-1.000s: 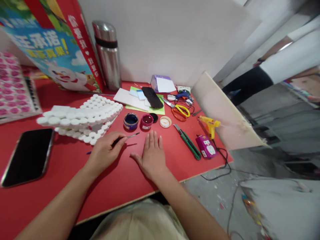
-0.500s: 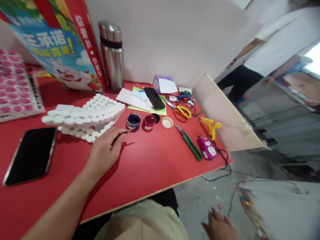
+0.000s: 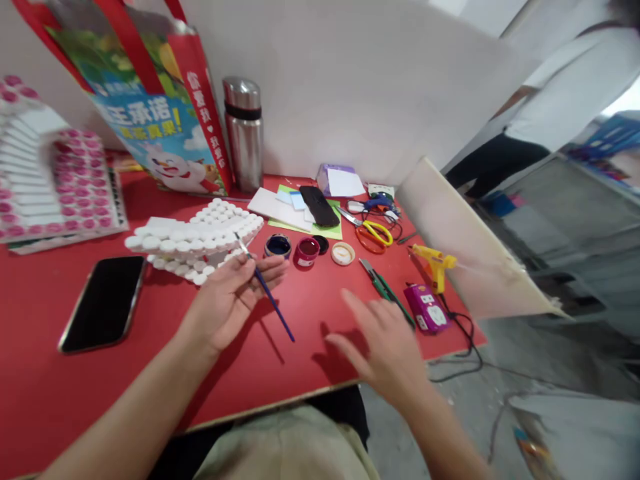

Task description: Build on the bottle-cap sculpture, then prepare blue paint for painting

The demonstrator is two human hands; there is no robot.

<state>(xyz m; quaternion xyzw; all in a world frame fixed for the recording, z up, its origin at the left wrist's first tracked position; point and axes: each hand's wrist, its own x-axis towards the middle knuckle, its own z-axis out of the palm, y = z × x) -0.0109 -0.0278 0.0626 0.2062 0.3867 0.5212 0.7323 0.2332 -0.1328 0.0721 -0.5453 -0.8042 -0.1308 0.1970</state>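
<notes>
My left hand: pinching paintbrush. My right hand: spread, empty, above table. Foam model: all white, unpainted; paint pots open.

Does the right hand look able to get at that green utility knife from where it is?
Probably yes: the right hand hovers open just short of the green utility knife, with only bare red table between them and nothing lying across the knife.

Paint pots sit mid-table; foam block left of them, phone nearer left. Scissors far right of pots; utility knife, glue gun further right. Thermos at far wall.
</notes>
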